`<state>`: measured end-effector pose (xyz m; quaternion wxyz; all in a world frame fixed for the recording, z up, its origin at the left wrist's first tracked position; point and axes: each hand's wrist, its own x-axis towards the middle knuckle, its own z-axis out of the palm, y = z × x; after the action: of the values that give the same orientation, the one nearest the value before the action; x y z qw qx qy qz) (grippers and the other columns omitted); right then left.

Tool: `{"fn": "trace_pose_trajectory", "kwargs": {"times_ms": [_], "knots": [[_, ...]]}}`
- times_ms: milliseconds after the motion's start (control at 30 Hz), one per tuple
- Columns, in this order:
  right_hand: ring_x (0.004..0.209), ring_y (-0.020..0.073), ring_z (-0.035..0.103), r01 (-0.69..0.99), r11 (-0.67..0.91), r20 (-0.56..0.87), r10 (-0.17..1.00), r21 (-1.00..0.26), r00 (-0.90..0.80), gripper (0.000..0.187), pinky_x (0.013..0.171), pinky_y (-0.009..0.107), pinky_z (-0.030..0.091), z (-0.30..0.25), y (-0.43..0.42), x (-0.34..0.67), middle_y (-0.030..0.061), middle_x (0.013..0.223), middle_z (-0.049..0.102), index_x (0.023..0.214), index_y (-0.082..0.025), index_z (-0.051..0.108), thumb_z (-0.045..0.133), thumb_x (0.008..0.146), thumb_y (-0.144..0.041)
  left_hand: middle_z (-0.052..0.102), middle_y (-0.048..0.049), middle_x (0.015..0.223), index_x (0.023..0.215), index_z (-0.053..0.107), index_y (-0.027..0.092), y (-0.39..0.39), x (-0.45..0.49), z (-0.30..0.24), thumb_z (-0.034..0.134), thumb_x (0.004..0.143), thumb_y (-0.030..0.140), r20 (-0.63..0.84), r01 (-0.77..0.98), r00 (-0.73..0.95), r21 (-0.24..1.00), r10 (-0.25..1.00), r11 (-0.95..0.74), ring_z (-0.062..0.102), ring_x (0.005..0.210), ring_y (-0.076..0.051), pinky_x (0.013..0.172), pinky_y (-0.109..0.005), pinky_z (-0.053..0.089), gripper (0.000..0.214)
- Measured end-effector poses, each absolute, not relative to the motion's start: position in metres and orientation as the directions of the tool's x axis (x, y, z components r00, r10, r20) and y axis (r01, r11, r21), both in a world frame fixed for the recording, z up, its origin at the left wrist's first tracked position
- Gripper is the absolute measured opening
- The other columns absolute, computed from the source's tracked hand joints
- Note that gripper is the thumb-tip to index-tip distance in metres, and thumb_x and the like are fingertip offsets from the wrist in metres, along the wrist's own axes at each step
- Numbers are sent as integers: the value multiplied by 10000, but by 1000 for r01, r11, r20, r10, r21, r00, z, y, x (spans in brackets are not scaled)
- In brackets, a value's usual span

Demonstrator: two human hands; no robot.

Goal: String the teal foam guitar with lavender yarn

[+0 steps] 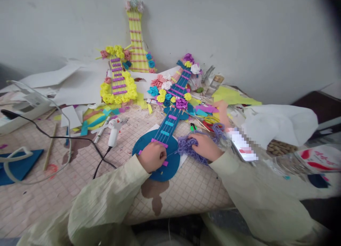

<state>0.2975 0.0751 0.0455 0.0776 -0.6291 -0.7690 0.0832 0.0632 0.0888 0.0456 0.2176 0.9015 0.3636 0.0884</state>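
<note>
A blue craft guitar point(170, 169) with purple and light-blue strips and thin strings lies on the table, its neck pointing away from me. My left hand point(152, 156) rests on the guitar's round body, fingers closed in a pinch. From it a thin strand of yarn runs right to a tangled bundle of purple yarn point(186, 143) beside the guitar. Curled over that bundle, my right hand point(205, 145) grips some of the yarn. The fingertips of my left hand are partly hidden.
A white glue gun point(114, 132) with a black cable stands left of the guitar. Decorated paper guitars point(118, 77) lean at the back. A phone point(243, 144), a plastic bottle point(317, 159) and a white bag point(279, 123) lie right. Paper scraps point(98, 119) and scissors point(213, 121) surround the work.
</note>
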Motion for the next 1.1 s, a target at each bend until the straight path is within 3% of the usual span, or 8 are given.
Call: {"fn": "trace_pose_trajectory", "kwargs": {"times_ms": [267, 433, 500, 600, 667, 733, 900, 1100], "knots": [[969, 218, 548, 976, 188, 409, 904, -113, -127, 411, 904, 350, 380, 88, 77, 332, 64, 975, 647, 904, -166, 635, 416, 588, -21, 647, -43, 695, 614, 607, 175, 89, 63, 44, 523, 699, 109, 6, 620, 716, 453, 698, -640, 574, 796, -200, 740, -302, 425, 137], [967, 244, 574, 948, 152, 49, 988, -280, -144, 409, 828, 367, 439, 114, 86, 370, 63, 1052, 636, 1014, -188, 612, 591, 605, -179, 652, -52, 707, 617, 612, 167, 89, 63, 44, 515, 705, 110, 5, 614, 723, 455, 691, -645, 573, 809, -202, 747, -300, 428, 143], [944, 254, 580, 931, 149, 97, 988, -333, -123, 465, 770, 361, 456, 123, 76, 366, 71, 1059, 631, 1035, -200, 597, 662, 592, -325, 651, -53, 707, 622, 615, 162, 89, 63, 45, 515, 708, 111, -2, 615, 724, 457, 690, -643, 575, 805, -202, 751, -303, 429, 142], [700, 190, 606, 916, -1, 327, 934, -402, 145, 299, 636, 304, 447, 123, 46, 337, 60, 809, 667, 864, -190, 616, 508, 763, -450, 649, -48, 709, 634, 619, 158, 89, 63, 46, 519, 710, 110, -11, 619, 719, 464, 695, -634, 575, 815, -202, 757, -301, 430, 134], [521, 161, 565, 920, -109, 122, 979, -375, 166, 502, 549, 286, 407, 110, 26, 312, 46, 549, 608, 550, -191, 548, 297, 860, -496, 646, -48, 704, 636, 620, 155, 89, 63, 46, 521, 711, 107, -15, 622, 716, 466, 698, -629, 573, 818, -203, 754, -298, 429, 132], [527, 185, 572, 944, -134, -28, 991, -301, 132, 545, 534, 294, 388, 86, 16, 290, 63, 526, 597, 566, -188, 548, 227, 875, -502, 642, -49, 698, 635, 620, 150, 89, 63, 46, 522, 713, 104, -17, 626, 714, 464, 700, -627, 570, 811, -204, 746, -297, 427, 134], [783, 254, 607, 927, -177, 221, 940, -330, 258, 446, 658, 327, 440, 24, 28, 263, 129, 846, 647, 1009, -108, 540, 528, 739, -462, 623, -44, 657, 624, 615, 152, 89, 63, 45, 543, 714, 120, -17, 624, 713, 472, 701, -622, 566, 767, -195, 720, -296, 424, 120], [752, 208, 588, 895, -8, 522, 810, -447, 268, 161, 728, 335, 451, 30, 43, 280, 66, 797, 640, 809, -154, 622, 560, 666, -194, 630, -41, 665, 622, 613, 162, 90, 63, 42, 543, 717, 124, -14, 624, 710, 477, 704, -619, 575, 795, -200, 740, -301, 427, 124]]}}
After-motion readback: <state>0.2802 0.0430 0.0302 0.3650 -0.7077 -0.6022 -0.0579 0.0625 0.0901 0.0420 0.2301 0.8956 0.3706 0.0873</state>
